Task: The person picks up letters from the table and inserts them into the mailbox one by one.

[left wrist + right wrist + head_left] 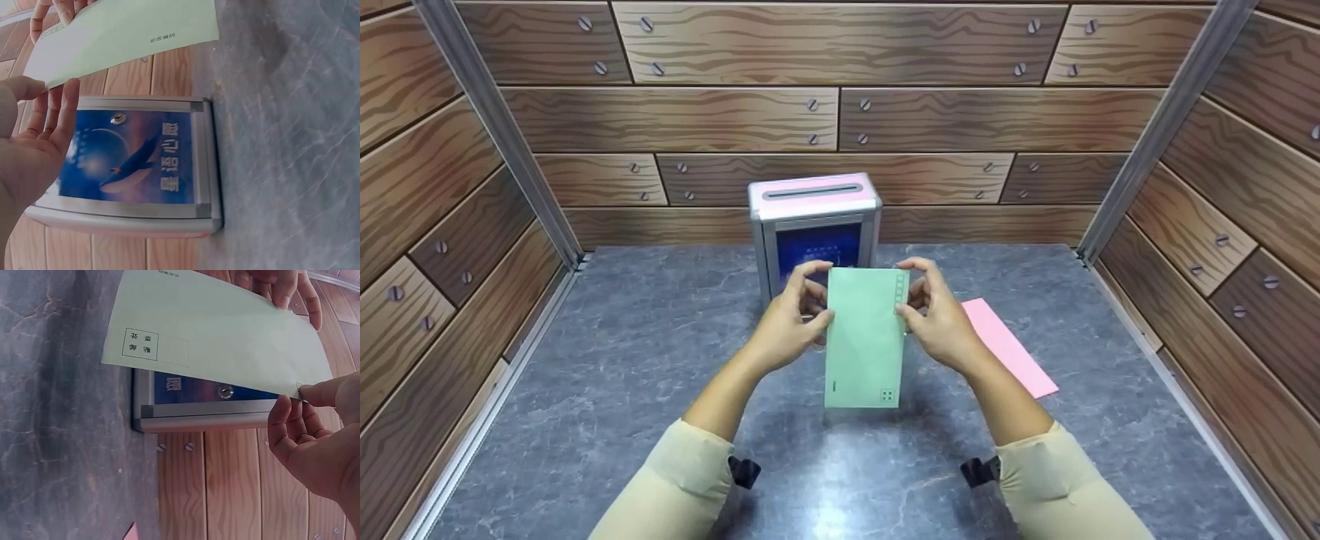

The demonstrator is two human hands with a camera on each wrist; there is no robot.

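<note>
A pale green envelope [864, 337] is held upright over the grey table, with printed squares at its top right and bottom right corners. My left hand [819, 296] pinches its upper left edge and my right hand [911, 292] pinches its upper right edge. Just behind it stands a metal box [814, 196] with a pink lid, a slot on top and a blue picture front. In the left wrist view the left hand [39, 140] meets the envelope [129, 34] above the box front [135, 157]. In the right wrist view the right hand [304, 422] holds the envelope [225, 332].
A pink envelope [1009, 346] lies flat on the table [622, 360] right of my right hand; its corner [132, 531] shows in the right wrist view. Wood-pattern walls [840, 120] with metal corner posts enclose the table on three sides.
</note>
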